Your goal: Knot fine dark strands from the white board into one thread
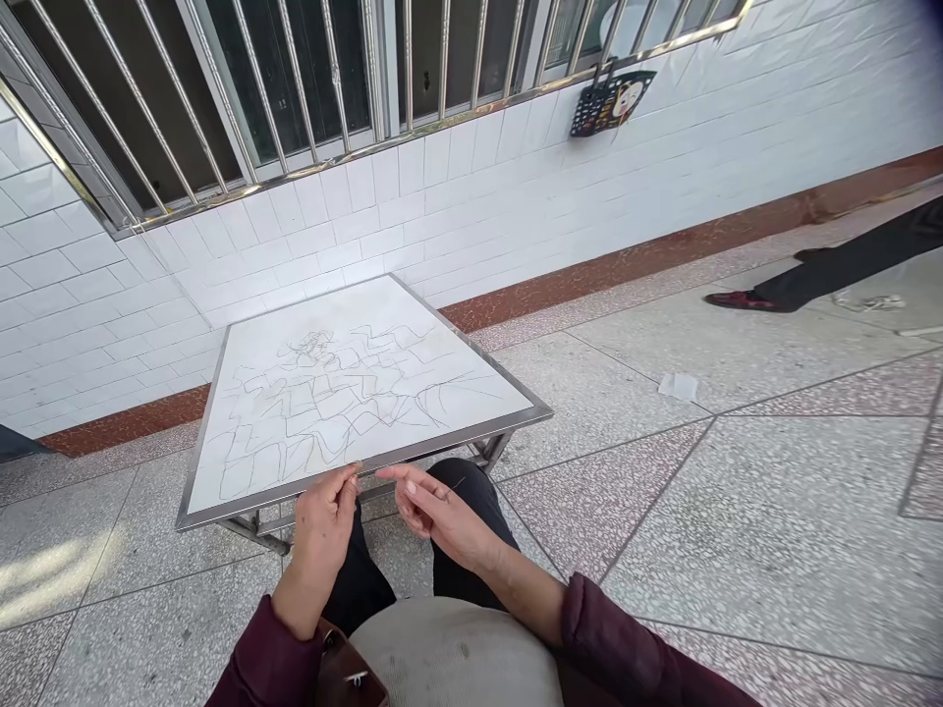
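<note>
My left hand (324,520) is pinched, thumb against forefinger, on something tiny and pale at the near edge of a low table (221,491). It is too small to name for certain and looks like a thread end. My right hand (442,516) is just to its right, fingertips pointing at the left hand and almost touching it. A thin dark sliver like a needle (457,483) shows by its fingers. The table has a metal frame and a white top (346,383) covered with scribbled pencil lines. Both hands hover over my dark-trousered knees.
A white tiled wall with a barred window runs behind the table, and a black basket (611,98) hangs from the bars. Another person's leg and shoe (766,298) cross the terrazzo floor at upper right. A paper scrap (678,386) lies on the floor. A brown bag (346,676) rests in my lap.
</note>
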`<state>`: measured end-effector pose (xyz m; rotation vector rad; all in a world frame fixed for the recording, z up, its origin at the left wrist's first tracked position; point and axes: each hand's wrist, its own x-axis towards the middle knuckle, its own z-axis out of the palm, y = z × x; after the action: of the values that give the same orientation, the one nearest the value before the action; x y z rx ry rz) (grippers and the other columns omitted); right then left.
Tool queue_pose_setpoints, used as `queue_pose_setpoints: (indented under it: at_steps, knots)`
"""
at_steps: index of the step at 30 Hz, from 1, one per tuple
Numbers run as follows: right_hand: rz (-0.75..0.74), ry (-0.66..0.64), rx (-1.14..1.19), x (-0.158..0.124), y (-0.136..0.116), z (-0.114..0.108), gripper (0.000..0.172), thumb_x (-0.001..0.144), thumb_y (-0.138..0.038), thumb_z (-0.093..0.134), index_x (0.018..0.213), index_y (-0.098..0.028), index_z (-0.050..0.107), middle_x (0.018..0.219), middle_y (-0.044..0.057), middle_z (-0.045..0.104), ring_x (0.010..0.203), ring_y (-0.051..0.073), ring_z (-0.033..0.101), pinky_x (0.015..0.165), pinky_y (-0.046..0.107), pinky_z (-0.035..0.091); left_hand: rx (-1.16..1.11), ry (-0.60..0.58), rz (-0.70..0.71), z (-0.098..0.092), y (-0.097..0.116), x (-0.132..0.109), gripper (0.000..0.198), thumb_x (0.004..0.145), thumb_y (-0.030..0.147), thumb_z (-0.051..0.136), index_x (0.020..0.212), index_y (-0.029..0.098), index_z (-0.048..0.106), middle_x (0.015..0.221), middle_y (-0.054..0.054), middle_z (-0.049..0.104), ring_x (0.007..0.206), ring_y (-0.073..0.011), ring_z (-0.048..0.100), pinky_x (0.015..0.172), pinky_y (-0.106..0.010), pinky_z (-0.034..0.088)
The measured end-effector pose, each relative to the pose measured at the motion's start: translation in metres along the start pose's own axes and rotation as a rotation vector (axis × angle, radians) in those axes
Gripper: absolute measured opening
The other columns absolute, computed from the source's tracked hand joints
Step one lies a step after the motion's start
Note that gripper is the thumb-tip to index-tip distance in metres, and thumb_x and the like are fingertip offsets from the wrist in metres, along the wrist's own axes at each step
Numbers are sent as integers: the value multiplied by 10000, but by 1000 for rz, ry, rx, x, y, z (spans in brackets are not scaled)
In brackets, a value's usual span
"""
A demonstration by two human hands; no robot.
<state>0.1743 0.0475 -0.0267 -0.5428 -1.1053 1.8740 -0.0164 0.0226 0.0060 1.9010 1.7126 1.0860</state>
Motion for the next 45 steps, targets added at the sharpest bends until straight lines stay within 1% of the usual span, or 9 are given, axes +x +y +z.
queue_pose_setpoints:
  at_steps: [4, 6, 9, 13, 16, 23, 31, 39, 45]
  knots:
    - [-74, -255, -212, -4, -4, -15, 795, 690, -386, 844, 1390, -324, 473, 1117, 49, 538, 922, 158, 534, 711, 271, 484, -25, 36, -8, 0, -3, -2, 309, 979, 305, 457, 1160, 209, 689, 917, -54, 737, 781, -170, 698, 729, -313, 581]
    - [-70, -256, -360, -4, -4, -21, 683, 764, -349, 792, 1376, -313, 491, 1163, 64, 540, 990, 172, 538, 795, 312, 494, -8, 43, 28, -2, -2, -3, 302, 978, 280, 456, 1161, 211, 687, 940, -56, 737, 816, -172, 699, 751, -316, 583]
    - [-116, -41, -340, -1, -4, -22, 377, 921, -421, 596, 1264, -268, 574, 1056, 59, 578, 870, 148, 566, 691, 280, 495, 57, 41, 99, -4, 5, -6, 295, 975, 237, 455, 1156, 199, 685, 959, -64, 743, 867, -182, 700, 793, -328, 580]
    - [-76, 96, -195, 6, -6, -13, 324, 904, -480, 595, 1088, -217, 632, 776, -5, 578, 542, 77, 483, 422, 188, 348, 151, 16, 202, -1, 14, -13, 284, 972, 197, 453, 1142, 194, 681, 966, -60, 751, 879, -184, 702, 821, -330, 569]
    - [-20, 126, -199, 9, -9, -8, 321, 822, -471, 693, 977, -195, 644, 627, -56, 524, 424, 43, 384, 350, 164, 246, 194, -5, 234, 2, 17, -17, 283, 975, 185, 445, 1149, 198, 668, 998, -57, 748, 897, -181, 701, 819, -316, 565]
    - [34, 184, -258, 9, -5, -10, 325, 763, -475, 717, 845, -178, 614, 549, -79, 509, 364, 26, 323, 317, 158, 204, 265, -65, 275, 12, 18, -20, 280, 980, 184, 429, 1138, 193, 660, 919, -47, 739, 811, -179, 694, 727, -303, 556]
    - [84, 225, -274, 11, 1, -14, 324, 743, -457, 731, 746, -182, 561, 557, -69, 544, 372, 35, 375, 320, 158, 259, 300, -47, 325, 22, 19, -17, 288, 993, 177, 391, 1093, 174, 661, 881, -57, 729, 779, -169, 688, 699, -276, 551]
    - [-35, 156, -193, 8, 1, -16, 253, 798, -402, 705, 901, -188, 617, 616, -68, 520, 436, 39, 370, 383, 165, 261, 388, -154, 336, 26, 22, -14, 273, 992, 199, 402, 1098, 185, 653, 819, -40, 709, 732, -179, 672, 650, -287, 534]
    - [-30, 132, -194, 7, -1, -18, 249, 780, -379, 721, 907, -197, 607, 618, -68, 533, 437, 38, 334, 393, 171, 232, 350, -210, 372, 22, 25, -11, 246, 970, 168, 423, 1053, 180, 654, 869, -50, 725, 770, -188, 683, 671, -297, 530]
